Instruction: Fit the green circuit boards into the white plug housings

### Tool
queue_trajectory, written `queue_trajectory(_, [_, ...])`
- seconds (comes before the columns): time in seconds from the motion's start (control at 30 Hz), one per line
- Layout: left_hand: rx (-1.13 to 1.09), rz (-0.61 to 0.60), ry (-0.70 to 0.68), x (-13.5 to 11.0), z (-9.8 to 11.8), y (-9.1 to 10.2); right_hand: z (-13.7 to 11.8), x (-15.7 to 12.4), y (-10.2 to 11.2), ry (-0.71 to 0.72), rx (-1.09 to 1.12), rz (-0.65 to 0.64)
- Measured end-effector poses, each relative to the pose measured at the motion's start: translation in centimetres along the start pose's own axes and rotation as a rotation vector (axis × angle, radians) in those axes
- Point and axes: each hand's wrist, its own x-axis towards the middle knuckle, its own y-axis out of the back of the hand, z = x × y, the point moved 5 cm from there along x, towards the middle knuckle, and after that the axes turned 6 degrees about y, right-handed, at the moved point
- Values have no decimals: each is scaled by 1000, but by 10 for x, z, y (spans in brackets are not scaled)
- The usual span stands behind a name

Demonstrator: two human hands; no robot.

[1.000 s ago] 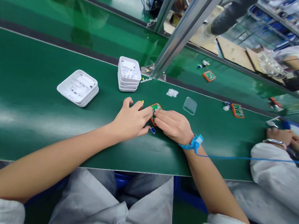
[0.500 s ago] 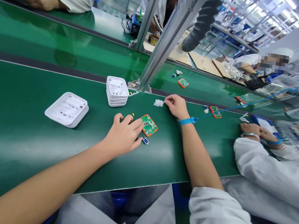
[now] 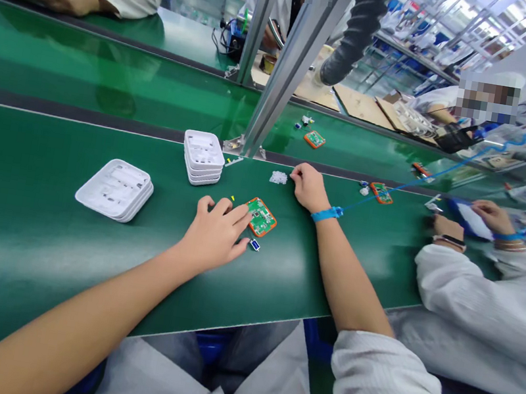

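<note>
My left hand [image 3: 214, 234] rests with fingers spread, its fingertips at the left edge of a green circuit board [image 3: 264, 217] with an orange rim. By its thumb lies a small blue part with metal ends [image 3: 254, 245]. A tiny yellow piece [image 3: 233, 198] sits just beyond its fingers. My right hand [image 3: 311, 188], wearing a blue wrist strap [image 3: 327, 214], has thumb and fingers pinched together beside a little pile of translucent white pieces [image 3: 278, 177]. Whatever may be between those fingertips is too small to make out.
White plastic housings stand in two stacks, a taller one [image 3: 203, 151] and a lower one [image 3: 114, 189]. A metal post [image 3: 282, 73] rises behind them. Another orange-rimmed board [image 3: 381, 192] lies to the right, near a co-worker's hands [image 3: 450, 230]. A coiled blue cord [image 3: 447, 167] crosses there.
The co-worker's hands on the right have moved apart, one reaching further away. My own hands have hardly moved; the view has shifted slightly.
</note>
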Motion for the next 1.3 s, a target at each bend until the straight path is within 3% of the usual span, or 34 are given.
queue_trajectory(0.4, [-18,-9,1,-1,0,-1,-9,-3,18,-41,211,121])
queue_trajectory(0.5, [-25,-16,10,-1,0,-1,-38,-15,31,14,265,197])
queue_trajectory(0.6, [-61,-27,17,0,1,-2,-82,-35,41,95,306,253])
queue_trajectory(0.7, [-110,-30,22,2,1,-4,-123,-51,36,206,281,143])
queue_trajectory(0.8, [-148,-30,37,3,-1,-5,-144,-56,26,312,256,8])
queue_trajectory(0.9, [-169,-28,43,3,-2,-5,-146,-55,20,334,254,-48])
queue_trajectory(1.3, [-174,-31,42,4,-2,-8,-135,-55,11,197,372,-114])
